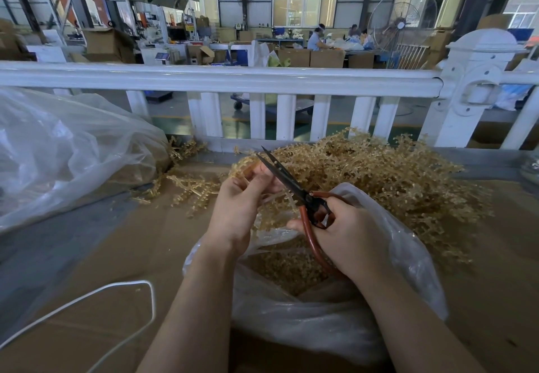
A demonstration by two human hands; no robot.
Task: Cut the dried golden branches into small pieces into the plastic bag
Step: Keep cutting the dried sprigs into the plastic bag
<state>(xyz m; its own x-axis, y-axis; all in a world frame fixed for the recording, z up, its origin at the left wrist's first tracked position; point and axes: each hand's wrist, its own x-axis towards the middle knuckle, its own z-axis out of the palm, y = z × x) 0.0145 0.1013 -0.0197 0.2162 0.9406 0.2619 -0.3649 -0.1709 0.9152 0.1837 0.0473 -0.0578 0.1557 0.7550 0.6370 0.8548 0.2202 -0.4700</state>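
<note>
The branch being worked on is a golden sprig held over the mouth of the bag, just in front of the pile of dried golden branches heaped on the worktop. Most of the sprig is hidden behind the fingers of the left hand, so its length and where it ends cannot be made out; pale stems trail from under that hand toward the bag. The left hand pinches the sprig, fingers curled round it, thumb side up.

The right hand grips the scissors, fingers wrapped through the reddish-brown loop handles. The dark blades point up and left, their tips slightly parted, crossing just beside the left fingertips. Whether the blades touch the sprig is not clear, as the fingers cover that spot. The lower handle loop runs under the right palm and is partly hidden.

The bag lies open beneath both wrists, cut golden pieces visible inside through the opening; its near part is crumpled and cloudy, so how full it is cannot be told. Loose sprigs lie on the worktop left of the hands. Farther left a large clear sack bulges, cut off by the frame edge, with golden material dimly seen through it. A white cord loops across the near-left worktop. Behind the pile runs a white railing, and beyond it a workshop with cartons and a standing fan.
</note>
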